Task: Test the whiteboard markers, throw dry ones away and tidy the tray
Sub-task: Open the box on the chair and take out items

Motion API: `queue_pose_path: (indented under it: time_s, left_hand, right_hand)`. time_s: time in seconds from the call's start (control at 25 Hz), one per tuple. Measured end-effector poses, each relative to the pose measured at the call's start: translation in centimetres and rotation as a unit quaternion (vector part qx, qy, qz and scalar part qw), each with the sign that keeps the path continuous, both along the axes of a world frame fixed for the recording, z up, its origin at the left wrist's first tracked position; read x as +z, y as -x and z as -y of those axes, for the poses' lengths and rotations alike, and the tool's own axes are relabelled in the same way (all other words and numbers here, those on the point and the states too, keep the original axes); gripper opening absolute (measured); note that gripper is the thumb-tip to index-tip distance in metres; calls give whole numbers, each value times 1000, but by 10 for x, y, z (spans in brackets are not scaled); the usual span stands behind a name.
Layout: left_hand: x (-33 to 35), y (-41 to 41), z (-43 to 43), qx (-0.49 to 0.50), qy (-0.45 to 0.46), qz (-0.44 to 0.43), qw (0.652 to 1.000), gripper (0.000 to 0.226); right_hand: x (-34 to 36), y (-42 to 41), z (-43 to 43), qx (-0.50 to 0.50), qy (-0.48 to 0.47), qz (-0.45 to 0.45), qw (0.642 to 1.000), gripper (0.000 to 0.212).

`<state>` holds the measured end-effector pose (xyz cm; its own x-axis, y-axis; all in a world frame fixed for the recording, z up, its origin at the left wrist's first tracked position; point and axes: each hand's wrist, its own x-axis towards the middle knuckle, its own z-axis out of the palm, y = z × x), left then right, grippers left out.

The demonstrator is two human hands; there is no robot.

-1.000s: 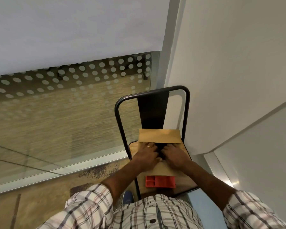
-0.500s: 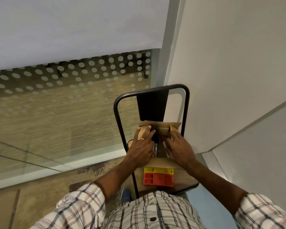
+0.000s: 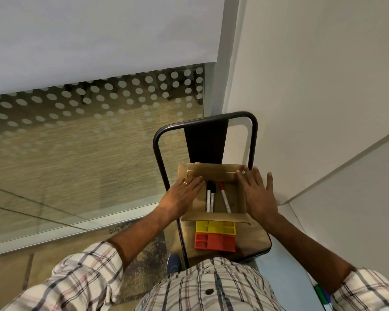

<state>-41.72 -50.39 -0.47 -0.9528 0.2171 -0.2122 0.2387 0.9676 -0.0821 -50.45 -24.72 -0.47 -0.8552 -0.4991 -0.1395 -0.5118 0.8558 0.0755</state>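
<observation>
Head view, looking down on a chair [image 3: 206, 142] standing in a corner. An open box [image 3: 211, 171] lay on the far half of the seat [image 3: 252, 239], against the chair back. The left hand [image 3: 180, 196] lay flat on the box's left flap and the right hand [image 3: 256, 194] flat on its right flap. The fingers of both hands were straight and pressed the flaps outward, and neither hand gripped anything.

Inside the box, two black markers [image 3: 210, 198] lay side by side, touching, towards the left wall. One red marker [image 3: 225, 199] lay just beside them, slanted, with its cap towards the far wall. All three were capped. A yellow tray [image 3: 216, 227] sat on the seat just beside the box's near flap. A red tray [image 3: 216, 242] touched it on the near side, close to the seat's near edge. No marker showed in either tray's compartments.

Judged from this layout, the task was at its opening stage. The box was open and the markers were exposed, but none had been lifted, uncapped or tried on a board. Testing each marker, discarding any dry one and laying the good ones in a tray were all left to do. No bin was in view. A green and a blue object [image 3: 320, 294] at the lower right may have been further markers, though they were too small to tell.
</observation>
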Motion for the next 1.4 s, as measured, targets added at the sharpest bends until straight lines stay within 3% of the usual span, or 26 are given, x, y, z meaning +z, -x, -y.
queue_pose_path:
  time_s: [0.12,0.24,0.32,0.44,0.64,0.76,0.84,0.92,1.0,1.12,1.2,1.28,1.4]
  left_hand:
    - [-2,6,-3,47,-22,16,999,99]
    - [-2,15,-2,129,-113,45,984,108]
    - [-3,18,1,195,-189,20,962,109]
    - [-7,19,4,213,-197,-8,957,103]
    - [-20,18,-11,239,-217,-53,945,79]
    - [-38,14,-27,302,-292,-104,901,58]
    - [-49,16,-41,317,-364,-52,874,51]
    - [-60,20,-51,288,-388,43,874,47]
    - [-71,25,-57,300,-390,121,862,51]
    - [-86,38,-54,344,-375,185,840,53]
    - [-90,48,-52,370,-366,216,827,46]
    - [-92,57,-50,422,-376,252,785,43]
    - [-102,60,-47,460,-420,269,735,36]
  right_hand:
    - [0,3,4,-9,-10,13,1000,106]
    - [-12,10,6,-1,1,44,999,122]
    - [-16,14,2,11,26,64,998,129]
    - [-19,15,-5,23,32,37,999,132]
    - [-34,14,-6,60,53,27,996,95]
    - [-27,13,8,2,123,70,990,61]
    - [-23,11,27,-26,170,160,972,43]
    - [-27,16,44,-99,224,290,925,40]
    - [-37,25,53,-173,249,356,884,33]
    - [-49,30,61,-248,230,417,844,4]
    - [-58,31,68,-271,212,448,825,10]
    - [-73,33,69,-276,215,466,813,24]
    - [-75,32,70,-274,238,480,799,23]
